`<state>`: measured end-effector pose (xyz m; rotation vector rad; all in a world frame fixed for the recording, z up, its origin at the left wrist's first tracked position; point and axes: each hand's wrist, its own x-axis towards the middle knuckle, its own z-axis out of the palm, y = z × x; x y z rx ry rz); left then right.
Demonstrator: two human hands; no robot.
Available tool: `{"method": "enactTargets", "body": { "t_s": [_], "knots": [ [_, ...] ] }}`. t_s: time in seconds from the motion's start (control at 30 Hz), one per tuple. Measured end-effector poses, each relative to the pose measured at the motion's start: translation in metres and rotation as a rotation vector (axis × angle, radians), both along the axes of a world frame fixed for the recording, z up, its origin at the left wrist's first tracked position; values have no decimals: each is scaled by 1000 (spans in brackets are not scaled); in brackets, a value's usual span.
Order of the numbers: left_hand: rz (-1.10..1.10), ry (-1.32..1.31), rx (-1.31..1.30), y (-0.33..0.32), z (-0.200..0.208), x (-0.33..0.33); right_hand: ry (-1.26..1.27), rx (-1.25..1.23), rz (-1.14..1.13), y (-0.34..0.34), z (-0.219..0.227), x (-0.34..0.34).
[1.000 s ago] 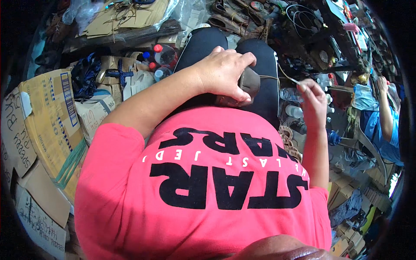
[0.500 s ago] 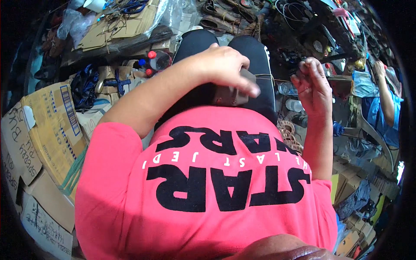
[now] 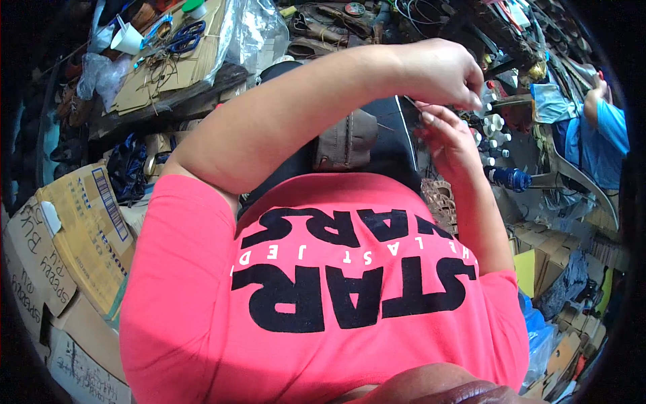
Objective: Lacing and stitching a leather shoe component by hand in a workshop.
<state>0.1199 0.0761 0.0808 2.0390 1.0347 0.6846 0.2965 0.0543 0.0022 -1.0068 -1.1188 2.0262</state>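
A brown-grey shoe upper (image 3: 346, 141) with a stitched seam lies on my lap, on dark trousers. Short ends of thread stick out from its right side. My left arm reaches across above it, and my left hand (image 3: 444, 73) is closed at the right, away from the shoe upper. What its fingers hold, if anything, is hidden. Just below it my right hand (image 3: 449, 140) has its fingers curled and pinched together. A thin thread (image 3: 418, 106) shows at those fingertips, close under the left hand. Neither hand touches the shoe upper.
Cardboard boxes (image 3: 77, 232) stand at the left. Blue-handled scissors (image 3: 186, 37) rest on cardboard sheets, with a white cup (image 3: 126, 38) nearby. Brown shoes (image 3: 323, 30) lie ahead. Small bottles (image 3: 494, 124) stand at the right, and another person's blue sleeve (image 3: 604, 138) shows beyond.
My left hand has moved from the shoe upper across to the right, uncovering it. My right hand has come down and inward, its fingers now beneath the left hand.
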Motion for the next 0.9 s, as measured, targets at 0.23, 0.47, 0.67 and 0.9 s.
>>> {"method": "enactTargets", "body": {
  "t_s": [0.23, 0.47, 0.67, 0.9],
  "knots": [
    [355, 55, 58, 25, -30, -27, 266, 0, 65, 23, 9, 4],
    [-73, -277, -487, -17, -75, -50, 458, -141, 68, 31, 1, 20],
    [48, -348, -479, -33, -67, -68, -348, 413, 153, 28, 12, 13],
    [296, -682, -416, -39, -73, -44, 55, 434, -254, 25, 15, -34]
  ]
}}
